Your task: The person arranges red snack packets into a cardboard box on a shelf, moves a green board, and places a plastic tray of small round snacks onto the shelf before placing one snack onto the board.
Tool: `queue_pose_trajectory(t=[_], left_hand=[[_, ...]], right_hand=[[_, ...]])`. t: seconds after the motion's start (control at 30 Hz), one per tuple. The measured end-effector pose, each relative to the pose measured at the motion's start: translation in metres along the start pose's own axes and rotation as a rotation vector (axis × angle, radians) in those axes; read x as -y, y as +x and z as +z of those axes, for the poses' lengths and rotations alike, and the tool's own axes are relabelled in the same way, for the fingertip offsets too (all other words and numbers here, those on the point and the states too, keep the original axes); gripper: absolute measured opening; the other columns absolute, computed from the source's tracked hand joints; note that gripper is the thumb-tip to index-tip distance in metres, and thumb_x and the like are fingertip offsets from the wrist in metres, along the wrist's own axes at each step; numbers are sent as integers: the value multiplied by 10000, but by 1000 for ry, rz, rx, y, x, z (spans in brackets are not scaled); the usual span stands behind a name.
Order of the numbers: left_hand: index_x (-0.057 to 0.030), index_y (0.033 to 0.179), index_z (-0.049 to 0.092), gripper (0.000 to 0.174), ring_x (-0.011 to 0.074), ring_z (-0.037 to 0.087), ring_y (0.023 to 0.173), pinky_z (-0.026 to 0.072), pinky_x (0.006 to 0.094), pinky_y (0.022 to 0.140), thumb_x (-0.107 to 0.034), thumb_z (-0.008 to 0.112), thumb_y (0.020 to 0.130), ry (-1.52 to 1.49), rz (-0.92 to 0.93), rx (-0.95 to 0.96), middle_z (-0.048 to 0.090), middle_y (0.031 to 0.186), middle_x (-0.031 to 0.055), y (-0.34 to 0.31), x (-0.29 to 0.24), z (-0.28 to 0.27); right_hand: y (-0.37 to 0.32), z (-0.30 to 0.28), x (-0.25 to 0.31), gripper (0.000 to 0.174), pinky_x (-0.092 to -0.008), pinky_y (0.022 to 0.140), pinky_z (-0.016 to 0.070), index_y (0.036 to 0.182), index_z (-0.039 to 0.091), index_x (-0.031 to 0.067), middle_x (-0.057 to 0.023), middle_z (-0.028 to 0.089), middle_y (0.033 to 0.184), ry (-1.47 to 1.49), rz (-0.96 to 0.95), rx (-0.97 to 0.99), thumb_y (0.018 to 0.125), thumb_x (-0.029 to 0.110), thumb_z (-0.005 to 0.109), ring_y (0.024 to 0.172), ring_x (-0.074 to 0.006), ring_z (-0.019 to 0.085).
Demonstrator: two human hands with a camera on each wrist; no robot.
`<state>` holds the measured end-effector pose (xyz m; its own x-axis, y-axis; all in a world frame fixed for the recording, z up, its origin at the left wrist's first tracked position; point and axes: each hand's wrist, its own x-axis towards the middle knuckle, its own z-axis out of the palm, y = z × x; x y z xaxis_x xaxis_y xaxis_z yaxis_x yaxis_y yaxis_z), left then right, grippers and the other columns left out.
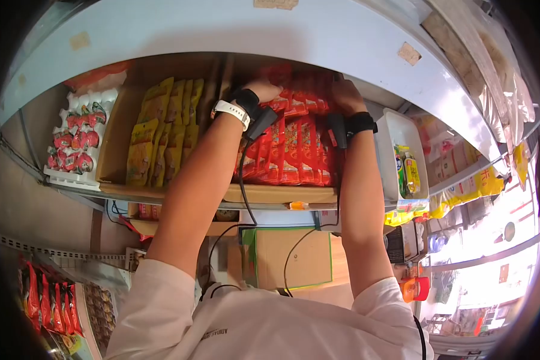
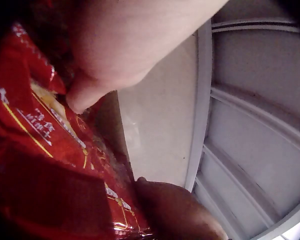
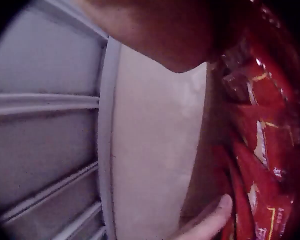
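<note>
A row of red snack packets (image 1: 291, 150) stands upright in a cardboard box (image 1: 282, 194) on a shelf. My left hand (image 1: 264, 91) reaches over the top left of the row, my right hand (image 1: 347, 96) over the top right. Both sets of fingers curl down behind the packets and are hidden. In the left wrist view my left hand (image 2: 120, 45) has its thumb on the red packets (image 2: 45, 165), with a finger of the right hand (image 2: 175, 210) below. The right wrist view shows my right hand (image 3: 165, 30) against the red packets (image 3: 265, 145).
Yellow packets (image 1: 162, 138) fill the box's left half. A white tray of red-labelled cups (image 1: 78, 138) stands further left, a white bin (image 1: 396, 156) on the right. A pale shelf board (image 1: 222, 30) hangs close above. A cardboard box (image 1: 294, 258) sits below.
</note>
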<state>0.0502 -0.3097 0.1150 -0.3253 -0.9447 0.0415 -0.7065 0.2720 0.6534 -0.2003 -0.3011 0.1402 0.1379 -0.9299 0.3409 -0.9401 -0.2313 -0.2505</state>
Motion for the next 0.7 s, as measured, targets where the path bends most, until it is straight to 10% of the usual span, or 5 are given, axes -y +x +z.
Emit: queue_pose_trajectory(t=[0.23, 0.47, 0.57, 0.7], left_hand=[[-42, 1311, 418, 612, 314, 447, 1204, 350, 353, 988, -413, 536, 838, -2, 69, 23, 476, 1297, 195, -7, -6, -5], [-37, 1333, 386, 665, 312, 451, 1196, 347, 335, 981, -440, 552, 832, 20, -42, 52, 453, 1320, 196, -5, -6, -6], [-32, 1329, 391, 654, 294, 463, 1180, 352, 329, 974, -429, 555, 836, -62, -54, 12, 466, 1310, 187, 5, 8, 2], [-25, 1328, 394, 626, 253, 480, 1148, 358, 313, 963, -375, 572, 841, -143, -11, 100, 489, 1290, 168, 5, 8, -1]], right_hand=[[-4, -4, 18, 465, -457, 827, 452, 1109, 542, 0, -268, 573, 1072, 125, 242, -52, 876, 388, 436, 1016, -436, 533], [-2, 11, 8, 400, -488, 739, 475, 963, 541, -13, -266, 611, 897, -11, 134, -225, 898, 350, 385, 867, -418, 590], [-2, 1, 11, 397, -448, 836, 466, 1131, 505, -5, -263, 585, 1060, -31, 190, -68, 846, 269, 466, 991, -414, 561], [-8, -4, 9, 320, -450, 686, 493, 837, 623, -3, -244, 625, 795, 98, 133, -142, 847, 264, 448, 745, -376, 618]])
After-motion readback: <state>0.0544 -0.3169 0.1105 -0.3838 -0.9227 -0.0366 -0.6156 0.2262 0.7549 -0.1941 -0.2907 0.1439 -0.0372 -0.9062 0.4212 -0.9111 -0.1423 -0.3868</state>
